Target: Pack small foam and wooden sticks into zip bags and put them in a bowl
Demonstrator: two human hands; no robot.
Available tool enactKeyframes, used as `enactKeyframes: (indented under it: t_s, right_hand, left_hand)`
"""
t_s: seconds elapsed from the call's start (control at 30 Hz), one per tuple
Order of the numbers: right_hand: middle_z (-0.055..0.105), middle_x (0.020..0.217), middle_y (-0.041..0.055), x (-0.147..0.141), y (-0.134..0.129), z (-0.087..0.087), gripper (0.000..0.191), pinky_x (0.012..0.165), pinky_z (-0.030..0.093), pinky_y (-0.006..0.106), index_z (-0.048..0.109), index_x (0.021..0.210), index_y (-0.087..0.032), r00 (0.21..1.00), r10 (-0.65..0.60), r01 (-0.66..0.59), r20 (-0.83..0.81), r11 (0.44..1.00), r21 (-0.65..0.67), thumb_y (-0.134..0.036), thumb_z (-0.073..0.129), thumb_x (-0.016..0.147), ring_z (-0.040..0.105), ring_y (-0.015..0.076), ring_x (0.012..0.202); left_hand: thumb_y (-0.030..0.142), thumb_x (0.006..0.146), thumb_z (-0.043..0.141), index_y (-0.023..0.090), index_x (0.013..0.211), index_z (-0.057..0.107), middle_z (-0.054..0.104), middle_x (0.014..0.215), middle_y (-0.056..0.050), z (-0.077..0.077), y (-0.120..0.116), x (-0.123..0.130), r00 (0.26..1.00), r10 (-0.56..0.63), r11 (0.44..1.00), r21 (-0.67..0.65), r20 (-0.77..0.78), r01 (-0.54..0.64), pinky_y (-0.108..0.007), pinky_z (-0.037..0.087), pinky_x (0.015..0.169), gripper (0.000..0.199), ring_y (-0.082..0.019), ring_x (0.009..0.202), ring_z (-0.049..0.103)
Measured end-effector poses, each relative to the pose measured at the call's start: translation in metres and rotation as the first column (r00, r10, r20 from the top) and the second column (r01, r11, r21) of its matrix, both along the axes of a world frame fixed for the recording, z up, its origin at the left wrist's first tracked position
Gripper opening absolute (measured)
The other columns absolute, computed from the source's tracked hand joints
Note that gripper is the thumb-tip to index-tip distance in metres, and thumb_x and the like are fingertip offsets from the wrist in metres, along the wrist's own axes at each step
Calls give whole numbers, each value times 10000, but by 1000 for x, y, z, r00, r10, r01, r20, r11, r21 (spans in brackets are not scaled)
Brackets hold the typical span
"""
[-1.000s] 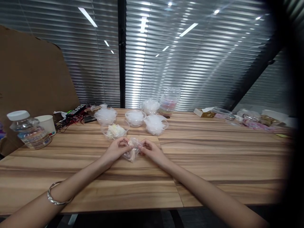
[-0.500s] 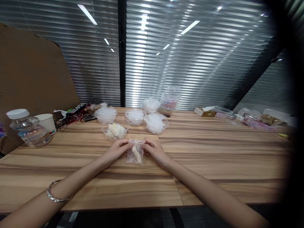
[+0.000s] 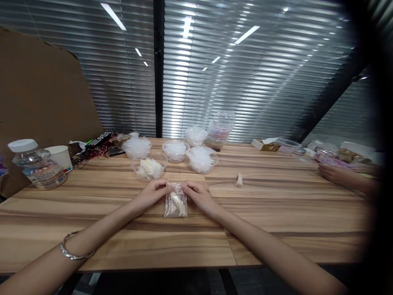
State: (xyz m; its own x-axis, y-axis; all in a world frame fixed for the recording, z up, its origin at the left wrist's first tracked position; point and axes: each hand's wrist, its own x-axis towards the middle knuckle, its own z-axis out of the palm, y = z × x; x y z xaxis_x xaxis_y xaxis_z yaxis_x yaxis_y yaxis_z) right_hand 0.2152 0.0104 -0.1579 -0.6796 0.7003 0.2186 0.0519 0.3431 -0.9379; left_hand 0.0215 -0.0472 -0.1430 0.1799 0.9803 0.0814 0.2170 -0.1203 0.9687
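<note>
Between my two hands is a small clear plastic bag [image 3: 176, 204] with a pale cream-coloured piece inside; what that piece is I cannot make out. My left hand [image 3: 156, 191] pinches the bag's upper left corner between thumb and finger. At the upper right corner my right hand [image 3: 197, 194] pinches it the same way. Just beyond the left hand stands a clear bowl [image 3: 135, 169] holding pale wrapped pieces [image 3: 150, 168]. A small pale pinkish object [image 3: 239, 180] lies on the wooden table to the right of my right hand.
Several clear bowls with white translucent contents, one being the middle bowl [image 3: 175, 150], stand at the back beside stacked clear containers [image 3: 221, 129]. Left are a capped plastic jar [image 3: 39, 166] and a white cup [image 3: 60, 159]. Another person's hand [image 3: 340, 175] is at the far right, near a small box [image 3: 265, 144].
The small pale object has appeared on the table at right, and another person's hand has come into view at far right. My hands keep hold of the bag, whose contents have shifted.
</note>
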Motion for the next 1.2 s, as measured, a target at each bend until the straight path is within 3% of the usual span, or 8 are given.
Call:
enactKeyframes:
  t_s: [0.2,0.43,0.77,0.97,1.2]
  right_hand:
    - [524,723,3,0,-5,-1,288,651,387,237,560,742,-168,998,62,-62,-18,998,6,-417,496,871,479,123,684]
    - [541,735,10,0,-5,-6,298,666,389,237,577,746,-167,999,31,-32,13,997,66,-421,490,875,495,126,704]
    - [532,691,0,2,-5,-4,331,598,373,225,581,755,-158,982,173,-176,79,984,31,-459,492,861,467,116,641]
    - [506,677,-5,4,-8,0,304,580,347,219,581,749,-159,985,162,-165,66,986,41,-424,496,870,444,110,631]
    - [505,694,-2,-1,-10,3,318,594,338,224,568,735,-157,995,97,-97,0,995,-18,-442,509,862,445,109,646]
  left_hand:
    - [375,811,571,124,764,623,596,735,-15,-3,1,-1,997,-63,995,73,-44,66,-231,391,683,260,-133,711,509]
    - [395,822,549,122,745,608,577,710,-16,-1,-2,1,991,-74,993,87,-113,84,-234,390,668,289,-134,701,496]
    - [426,813,551,125,728,613,573,682,-11,2,-6,1,972,-124,988,60,-201,139,-221,382,632,318,-129,677,489]
    - [388,835,527,132,783,622,603,756,-20,1,-6,3,966,-160,983,52,-202,173,-227,399,692,278,-139,735,518]
    - [380,858,497,123,750,613,577,719,-18,0,-4,-1,979,-66,988,127,-191,91,-227,388,676,302,-138,717,501]
